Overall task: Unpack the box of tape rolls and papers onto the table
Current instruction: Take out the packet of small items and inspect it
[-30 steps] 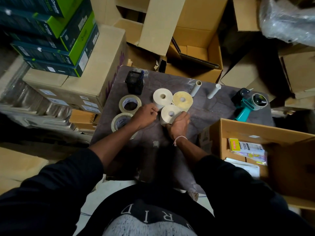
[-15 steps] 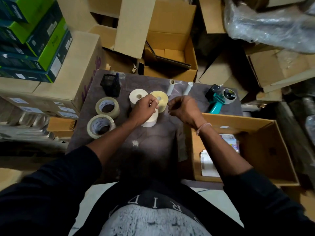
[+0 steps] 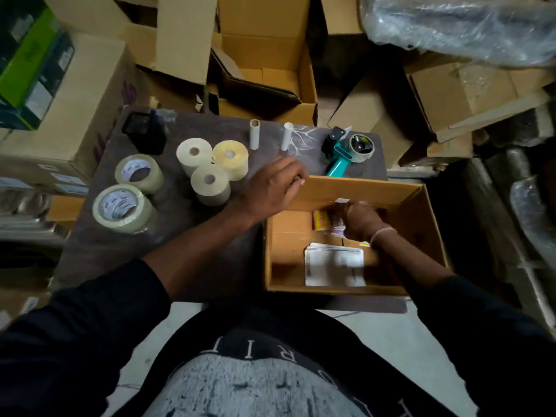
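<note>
An open cardboard box [image 3: 391, 191] stands at the right end of the dark table [image 3: 186, 239]. My right hand [image 3: 361, 221] is inside it, fingers curled on a colourful bundle of papers [image 3: 323, 221] by the far wall. A stack of white papers [image 3: 334, 266] lies on the box floor nearer me. My left hand [image 3: 270, 188] grips the box's far-left corner. On the table stand three cream rolls [image 3: 210, 183] in a cluster and two clear tape rolls [image 3: 123, 207] to their left.
Two white tubes [image 3: 254, 133] and a teal tape dispenser [image 3: 349, 152] lie along the table's far edge, with a black holder [image 3: 144, 133] at its far-left corner. Cardboard boxes [image 3: 264, 55] crowd round the table, and plastic wrap [image 3: 451, 25] fills the upper right.
Both hands left the cream rolls. My right hand went down into the box onto the paper bundle, and my left hand moved right to the box corner. The view swung right.
</note>
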Motion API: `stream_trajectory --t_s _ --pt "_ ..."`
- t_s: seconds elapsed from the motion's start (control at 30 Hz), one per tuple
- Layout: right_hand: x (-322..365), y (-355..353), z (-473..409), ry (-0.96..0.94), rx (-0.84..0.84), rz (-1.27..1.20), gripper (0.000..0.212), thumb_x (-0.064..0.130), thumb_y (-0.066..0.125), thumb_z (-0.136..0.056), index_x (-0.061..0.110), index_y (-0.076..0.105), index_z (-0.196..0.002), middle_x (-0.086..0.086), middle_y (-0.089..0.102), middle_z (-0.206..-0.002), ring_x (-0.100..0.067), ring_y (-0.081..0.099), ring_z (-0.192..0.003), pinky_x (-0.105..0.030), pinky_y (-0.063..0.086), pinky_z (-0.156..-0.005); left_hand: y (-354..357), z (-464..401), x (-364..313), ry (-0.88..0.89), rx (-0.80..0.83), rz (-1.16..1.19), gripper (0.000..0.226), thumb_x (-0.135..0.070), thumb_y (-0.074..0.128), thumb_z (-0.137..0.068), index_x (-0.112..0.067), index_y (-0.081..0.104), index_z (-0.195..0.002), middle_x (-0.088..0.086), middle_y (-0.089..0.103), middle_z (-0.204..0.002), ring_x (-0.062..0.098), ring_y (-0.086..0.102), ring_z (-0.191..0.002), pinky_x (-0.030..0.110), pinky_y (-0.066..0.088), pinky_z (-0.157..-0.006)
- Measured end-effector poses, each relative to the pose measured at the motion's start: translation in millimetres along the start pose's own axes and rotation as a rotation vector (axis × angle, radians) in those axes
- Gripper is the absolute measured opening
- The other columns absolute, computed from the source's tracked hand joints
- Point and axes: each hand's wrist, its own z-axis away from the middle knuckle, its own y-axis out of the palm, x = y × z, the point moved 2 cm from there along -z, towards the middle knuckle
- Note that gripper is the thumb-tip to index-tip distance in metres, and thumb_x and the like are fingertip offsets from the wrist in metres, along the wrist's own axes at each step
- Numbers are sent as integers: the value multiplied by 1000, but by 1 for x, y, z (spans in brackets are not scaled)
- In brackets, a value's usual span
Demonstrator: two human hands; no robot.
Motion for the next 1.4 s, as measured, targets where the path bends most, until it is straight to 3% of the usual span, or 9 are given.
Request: stream_trajectory --t_s 0.23,0.53,0.7,0.83,0.97,1.1,1.27,1.33,1.4 --pt "-16 11 4 -250 -110 224 43 29 50 -97 23 56 -139 -7 59 -141 -30 58 -126 -45 42 -109 32 8 -16 -248 492 -123 34 -29 63 -94 -19 60 -126 1 60 -125 22 60 -112 38 51 -89" --pt "-18 24 -6 -298 -107 189 37 31 51 -98 21 60 -133 -8 64 -134 -29 61 -120 -36 46 -105 66 9 -15 -414 641 -130 44 -35 63 -94 -24 53 -135 1 54 -134 21 52 -125 40 48 -99" --pt "-15 14 -7 -287 66 149 36 26 63 -93 9 65 -124 -14 67 -125 -33 63 -116 -33 46 -97 80 8 -17 -430 688 -126 55 -33 69 -91 -23 50 -142 3 53 -142 23 50 -131 36 44 -103" --pt "-12 -2 -3 -437 172 155 32 27 69 -84 8 71 -110 -8 71 -106 -29 66 -99 -36 50 -95 88 1 -18 -439 772 -35 61 -34 78 -83 -18 53 -136 4 58 -137 24 56 -123 38 48 -98" --pt "-9 -24 6 -478 319 15 15 33 73 -87 29 69 -101 12 65 -91 -11 59 -85 -26 42 -82 90 -7 -20 -448 948 72 50 -41 81 -80 -17 63 -120 -3 63 -112 18 63 -99 31 49 -80" --pt "-13 -33 10 -512 421 -137 5 28 74 -89 28 70 -91 16 67 -81 -3 58 -73 -21 45 -74 90 -10 -24 -447 986 188 28 -36 80 -84 -17 68 -100 -5 72 -92 19 68 -84 39 55 -75" --pt "-27 -40 14 -463 542 -333 8 23 82 -83 26 74 -82 15 74 -76 -1 66 -72 -19 51 -72 75 -17 -19 -433 993 128 37 -31 77 -87 -10 66 -115 -1 71 -111 17 67 -88 34 54 -74" --pt "-41 -42 14 -409 521 -394 27 23 89 -73 25 76 -96 6 79 -90 -15 75 -85 -28 59 -75 67 -21 -15 -461 982 36 48 -37 77 -86 -14 61 -125 -8 60 -115 17 61 -96 31 49 -80" --pt "-49 -50 15 -386 468 -505 45 19 90 -71 17 73 -113 -9 78 -103 -32 75 -93 -42 62 -82 61 -23 -12 -538 1044 70 50 -39 82 -82 -18 62 -123 -7 66 -115 21 68 -99 42 57 -86"
